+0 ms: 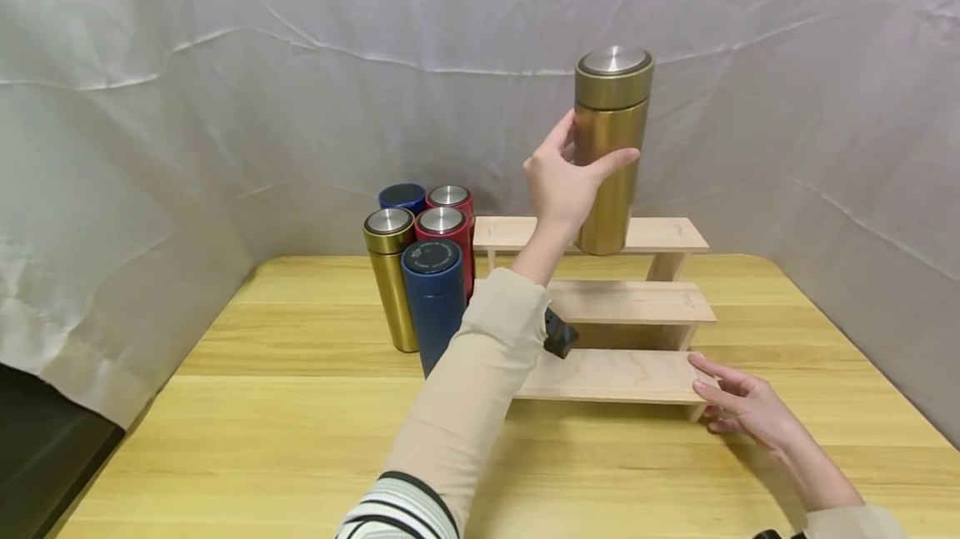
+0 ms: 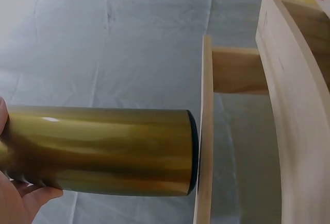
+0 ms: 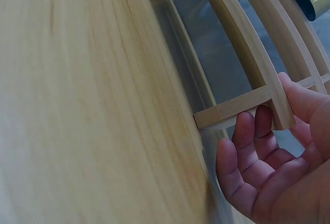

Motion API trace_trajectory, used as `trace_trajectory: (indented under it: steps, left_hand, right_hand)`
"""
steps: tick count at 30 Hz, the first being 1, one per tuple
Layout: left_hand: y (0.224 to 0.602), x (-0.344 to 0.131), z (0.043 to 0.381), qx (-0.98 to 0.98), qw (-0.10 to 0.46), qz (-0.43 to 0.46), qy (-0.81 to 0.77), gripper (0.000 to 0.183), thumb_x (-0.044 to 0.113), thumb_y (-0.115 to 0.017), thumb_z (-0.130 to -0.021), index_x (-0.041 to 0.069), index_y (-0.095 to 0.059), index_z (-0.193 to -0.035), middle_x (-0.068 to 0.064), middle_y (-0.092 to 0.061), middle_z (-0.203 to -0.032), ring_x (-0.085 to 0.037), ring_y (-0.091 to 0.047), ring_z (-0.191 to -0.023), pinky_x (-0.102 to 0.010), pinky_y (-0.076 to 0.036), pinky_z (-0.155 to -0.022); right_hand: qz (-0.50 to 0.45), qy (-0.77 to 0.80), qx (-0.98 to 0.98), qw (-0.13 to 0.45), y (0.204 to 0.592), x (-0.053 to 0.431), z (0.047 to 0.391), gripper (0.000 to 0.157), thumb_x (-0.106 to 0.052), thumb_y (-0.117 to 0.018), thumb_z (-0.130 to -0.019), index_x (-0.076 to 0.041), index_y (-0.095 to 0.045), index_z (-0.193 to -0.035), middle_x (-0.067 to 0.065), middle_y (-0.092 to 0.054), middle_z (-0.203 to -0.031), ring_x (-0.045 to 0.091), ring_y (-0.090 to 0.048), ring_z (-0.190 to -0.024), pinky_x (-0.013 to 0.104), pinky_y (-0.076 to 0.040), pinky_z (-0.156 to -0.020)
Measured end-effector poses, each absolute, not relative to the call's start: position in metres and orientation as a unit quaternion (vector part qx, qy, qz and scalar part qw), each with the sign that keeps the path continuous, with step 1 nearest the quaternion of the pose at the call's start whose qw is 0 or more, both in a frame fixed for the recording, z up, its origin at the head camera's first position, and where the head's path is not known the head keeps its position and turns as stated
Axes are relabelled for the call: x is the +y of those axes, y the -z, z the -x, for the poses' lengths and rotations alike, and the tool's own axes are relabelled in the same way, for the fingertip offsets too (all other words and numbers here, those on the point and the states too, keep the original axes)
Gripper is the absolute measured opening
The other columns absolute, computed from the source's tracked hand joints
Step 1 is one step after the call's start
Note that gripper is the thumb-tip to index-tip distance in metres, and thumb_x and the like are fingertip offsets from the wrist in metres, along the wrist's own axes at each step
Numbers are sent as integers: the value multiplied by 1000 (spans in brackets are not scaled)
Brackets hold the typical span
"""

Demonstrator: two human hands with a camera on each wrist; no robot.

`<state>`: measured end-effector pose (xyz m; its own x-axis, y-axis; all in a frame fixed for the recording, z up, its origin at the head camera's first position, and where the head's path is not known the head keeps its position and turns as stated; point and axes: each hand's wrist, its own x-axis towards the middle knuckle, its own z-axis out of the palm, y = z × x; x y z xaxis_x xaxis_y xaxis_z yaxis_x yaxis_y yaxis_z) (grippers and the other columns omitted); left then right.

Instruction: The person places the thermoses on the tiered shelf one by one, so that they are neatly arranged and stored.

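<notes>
My left hand (image 1: pixel 566 185) grips a gold thermos bottle (image 1: pixel 613 127) with a silver-topped lid around its middle, upright at the rack's top tier. In the left wrist view the bottle's dark base (image 2: pixel 193 152) is right by the top board (image 2: pixel 206 131); whether they touch I cannot tell. My right hand (image 1: pixel 750 410) holds the right end of the lowest board of the three-tier wooden rack (image 1: pixel 622 374). The right wrist view has that hand's thumb (image 3: pixel 301 98) over the board and curled fingers (image 3: pixel 245 141) below it.
Left of the rack stand several bottles: a gold one (image 1: pixel 393 289), a blue one (image 1: pixel 435 306), red ones (image 1: pixel 442 221) and another blue one (image 1: pixel 402 195) behind. The wooden table (image 1: pixel 300 431) is backed by a pale curtain (image 1: pixel 337 122). A dark object (image 1: pixel 558 333) shows beside the left sleeve.
</notes>
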<state>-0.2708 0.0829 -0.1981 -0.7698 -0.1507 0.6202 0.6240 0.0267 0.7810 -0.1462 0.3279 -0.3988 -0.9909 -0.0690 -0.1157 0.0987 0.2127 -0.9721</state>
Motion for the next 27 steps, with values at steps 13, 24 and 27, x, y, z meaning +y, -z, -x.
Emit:
trace_trajectory:
  steps: [13,24,27]
  left_hand:
    - [190,88,283,-733,329,142,579,70,39,-81,-59,12,-58,-119,2,-62,-108,-1,-56,-91,-10,-40,-76]
    - [189,93,289,-772,298,121,549,75,45,-78,-62,12,-53,-125,3,-59,-114,-5,-54,-99,-14,-40,-79]
    - [189,96,290,-786,279,119,539,75,45,-76,-64,11,-51,-126,3,-57,-118,-6,-53,-102,-15,-40,-81]
  right_hand:
    - [-7,629,775,62,401,325,143,39,-14,-55,-89,-45,-55,-112,-7,-55,-93,12,-54,-69,30,-52,-60]
    - [9,635,770,60,399,323,140,40,-13,-54,-90,-39,-53,-119,-24,-52,-102,11,-54,-69,29,-52,-60]
    - [14,638,767,59,401,323,139,40,-12,-54,-90,-37,-53,-121,-26,-51,-103,11,-54,-68,29,-52,-59]
